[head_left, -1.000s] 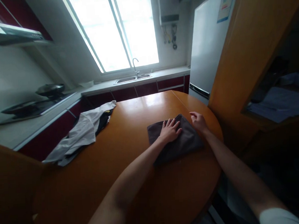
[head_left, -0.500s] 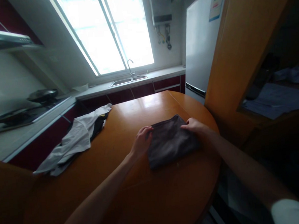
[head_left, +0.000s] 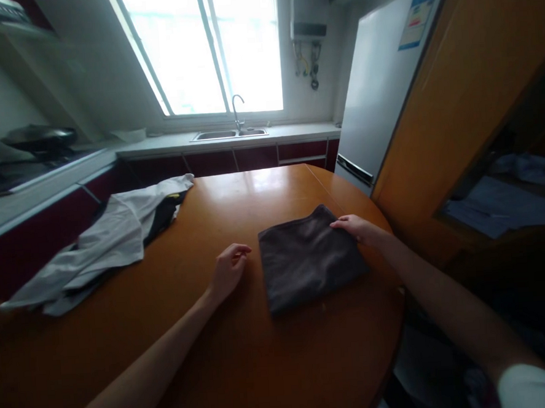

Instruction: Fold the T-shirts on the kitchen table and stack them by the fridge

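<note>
A dark grey piece of cloth [head_left: 310, 257], folded into a rough rectangle, lies on the orange-brown wooden table [head_left: 235, 200]. At its upper right edge is my right hand [head_left: 359, 229], with thumb and fingers closed on the fabric. My left hand [head_left: 230, 269] is off the cloth, a little to its left and just over the table. Its fingers are loosely bent, with a gap to the thumb, and nothing is in them. What kind of garment the folded cloth is, I cannot tell.
White and dark clothes [head_left: 117, 229] lie heaped along the table's left edge. A counter with a sink [head_left: 217, 135] runs below the window. A fridge [head_left: 376, 87] stands at the back right, beside a wooden partition [head_left: 450, 88]. A pan [head_left: 42, 137] sits on the stove.
My left hand has let go of the cloth's left edge and moved left, away from it. My right hand stays at the upper right edge. The view has shifted slightly.
</note>
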Tool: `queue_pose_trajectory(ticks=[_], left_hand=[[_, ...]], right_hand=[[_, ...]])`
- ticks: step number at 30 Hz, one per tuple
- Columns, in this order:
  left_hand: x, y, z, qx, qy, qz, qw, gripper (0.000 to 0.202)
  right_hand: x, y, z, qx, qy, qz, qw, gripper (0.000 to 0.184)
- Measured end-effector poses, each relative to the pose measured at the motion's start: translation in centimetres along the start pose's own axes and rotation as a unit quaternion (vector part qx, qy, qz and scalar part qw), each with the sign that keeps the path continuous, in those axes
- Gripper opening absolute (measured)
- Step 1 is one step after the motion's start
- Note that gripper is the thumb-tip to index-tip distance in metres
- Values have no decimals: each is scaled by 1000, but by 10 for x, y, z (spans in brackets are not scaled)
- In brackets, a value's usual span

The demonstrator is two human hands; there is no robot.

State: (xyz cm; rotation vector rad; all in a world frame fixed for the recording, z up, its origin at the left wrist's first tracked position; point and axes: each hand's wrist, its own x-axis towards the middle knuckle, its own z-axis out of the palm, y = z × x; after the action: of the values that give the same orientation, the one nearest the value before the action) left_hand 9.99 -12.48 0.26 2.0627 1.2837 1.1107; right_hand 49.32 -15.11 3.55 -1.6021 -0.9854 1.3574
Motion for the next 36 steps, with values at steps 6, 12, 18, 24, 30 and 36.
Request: queue_pose_trajectory(ticks=[6,12,18,24,30,36], left_hand=[[-4,-3,0,-4,-16,-8,1000,23],[-4,-4,-3,14,-35,-15,999,23],[-5,1,-6,35,-47,-11,998,22],[-4,2,-7,42,-57,-9,997,24],[-4,2,-8,54,-73,8,996,21],[-3,0,-8,65,-79,18,995,21]], right_hand=[[25,-10,-22,-11,31,-15,999,13],[77,-41,-66,8,77,30,997,6],[127,-64,-115,18,112,66,991,19],[157,-67,-152,-5,139,62,988,25],[173,-66,-167,-45,154,55,986,25],[185,-65,-167,-163,235,-12,958,24]])
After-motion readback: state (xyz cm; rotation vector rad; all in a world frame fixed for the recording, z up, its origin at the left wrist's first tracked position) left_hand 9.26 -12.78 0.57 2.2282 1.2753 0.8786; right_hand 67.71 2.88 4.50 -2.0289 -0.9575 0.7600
